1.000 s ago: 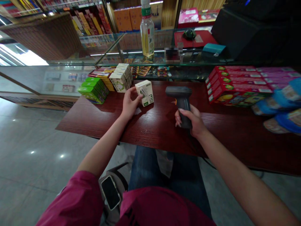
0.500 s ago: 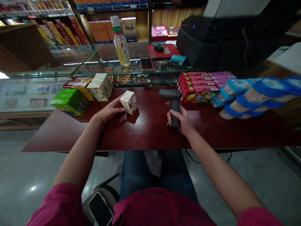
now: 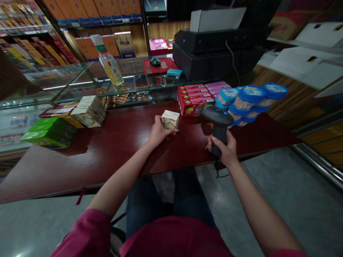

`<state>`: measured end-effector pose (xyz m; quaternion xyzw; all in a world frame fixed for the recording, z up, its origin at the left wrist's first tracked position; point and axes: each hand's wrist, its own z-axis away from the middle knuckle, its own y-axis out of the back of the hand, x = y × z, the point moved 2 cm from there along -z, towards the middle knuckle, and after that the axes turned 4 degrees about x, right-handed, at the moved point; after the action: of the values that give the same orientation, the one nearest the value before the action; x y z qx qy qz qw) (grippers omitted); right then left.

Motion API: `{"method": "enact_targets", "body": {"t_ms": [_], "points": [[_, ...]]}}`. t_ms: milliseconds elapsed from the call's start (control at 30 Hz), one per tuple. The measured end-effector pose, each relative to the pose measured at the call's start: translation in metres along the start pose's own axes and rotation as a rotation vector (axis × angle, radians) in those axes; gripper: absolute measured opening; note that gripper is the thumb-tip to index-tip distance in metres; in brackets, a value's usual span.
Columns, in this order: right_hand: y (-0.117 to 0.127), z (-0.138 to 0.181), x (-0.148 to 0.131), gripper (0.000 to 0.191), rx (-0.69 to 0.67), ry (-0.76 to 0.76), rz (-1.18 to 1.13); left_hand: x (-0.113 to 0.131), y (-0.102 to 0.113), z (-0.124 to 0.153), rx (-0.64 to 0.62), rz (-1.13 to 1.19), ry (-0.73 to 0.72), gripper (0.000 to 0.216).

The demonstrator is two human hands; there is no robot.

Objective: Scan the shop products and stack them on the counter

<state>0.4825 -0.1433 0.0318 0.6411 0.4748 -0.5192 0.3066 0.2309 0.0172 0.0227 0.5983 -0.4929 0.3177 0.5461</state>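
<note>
My left hand [image 3: 158, 132] grips a small white carton with green print [image 3: 170, 119], resting it on the dark red table [image 3: 107, 142] near the middle. To the right, my right hand [image 3: 225, 150] is wrapped round the handle of a black barcode scanner [image 3: 218, 119], whose head points left toward the carton. A cable hangs from the scanner below the table edge.
Red and pink boxes [image 3: 194, 98] and blue-lidded tubs [image 3: 249, 100] lie at the right. White cartons [image 3: 89, 110] and green boxes [image 3: 49, 130] are stacked at the left. Behind stands a glass counter [image 3: 80, 80] with a bottle [image 3: 108, 62] and a black printer [image 3: 214, 46].
My left hand slid the carton to the right, nearer the red boxes. The scanner moved right with my right hand. The view swung to the right.
</note>
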Motion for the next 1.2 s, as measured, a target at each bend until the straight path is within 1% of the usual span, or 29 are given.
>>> {"method": "enact_targets", "body": {"t_ms": [67, 133, 200, 233, 333, 433, 533, 633, 733, 867, 933, 1000, 1067, 1100, 1133, 1200], "points": [[0.013, 0.002, 0.0, 0.03, 0.089, 0.081, 0.084, 0.01, -0.039, 0.005, 0.008, 0.064, -0.02, 0.063], [0.023, 0.004, -0.002, 0.031, 0.192, 0.162, 0.177, 0.018, -0.072, 0.007, -0.023, 0.17, -0.03, 0.05], [0.031, 0.008, -0.004, 0.03, 0.279, 0.223, 0.236, 0.026, -0.098, 0.007, -0.055, 0.232, -0.038, 0.04], [0.034, 0.009, -0.006, 0.03, 0.309, 0.243, 0.251, 0.029, -0.108, 0.006, -0.055, 0.217, -0.052, 0.037], [0.039, 0.013, -0.01, 0.03, 0.357, 0.273, 0.252, 0.042, -0.126, 0.001, 0.001, 0.028, -0.147, 0.032], [0.039, 0.016, -0.013, 0.03, 0.358, 0.283, 0.217, 0.054, -0.138, -0.004, 0.052, -0.148, -0.216, 0.029], [0.036, 0.017, -0.014, 0.028, 0.356, 0.297, 0.186, 0.058, -0.151, -0.008, 0.086, -0.201, -0.21, 0.028], [0.032, 0.017, -0.013, 0.028, 0.366, 0.311, 0.185, 0.06, -0.164, -0.009, 0.108, -0.218, -0.191, 0.032], [0.027, 0.017, -0.008, 0.03, 0.365, 0.296, 0.198, 0.067, -0.171, -0.01, 0.126, -0.305, -0.182, 0.035], [0.014, 0.016, -0.004, 0.031, 0.364, 0.293, 0.193, 0.079, -0.171, -0.014, 0.099, -0.519, -0.23, 0.031], [0.006, 0.015, -0.005, 0.03, 0.356, 0.305, 0.185, 0.082, -0.166, -0.016, 0.051, -0.641, -0.287, 0.032], [-0.004, 0.013, -0.008, 0.028, 0.331, 0.311, 0.172, 0.079, -0.156, -0.016, -0.01, -0.742, -0.38, 0.038], [-0.015, 0.011, -0.011, 0.026, 0.277, 0.291, 0.138, 0.071, -0.136, -0.014, -0.072, -0.81, -0.507, 0.04], [-0.021, 0.008, -0.013, 0.026, 0.234, 0.265, 0.112, 0.065, -0.122, -0.012, -0.089, -0.834, -0.572, 0.039], [-0.028, 0.005, -0.014, 0.026, 0.178, 0.225, 0.081, 0.057, -0.104, -0.011, -0.096, -0.851, -0.63, 0.036], [-0.047, -0.004, -0.014, 0.028, 0.045, 0.113, 0.007, 0.038, -0.056, -0.011, -0.077, -0.867, -0.705, 0.032]]}}
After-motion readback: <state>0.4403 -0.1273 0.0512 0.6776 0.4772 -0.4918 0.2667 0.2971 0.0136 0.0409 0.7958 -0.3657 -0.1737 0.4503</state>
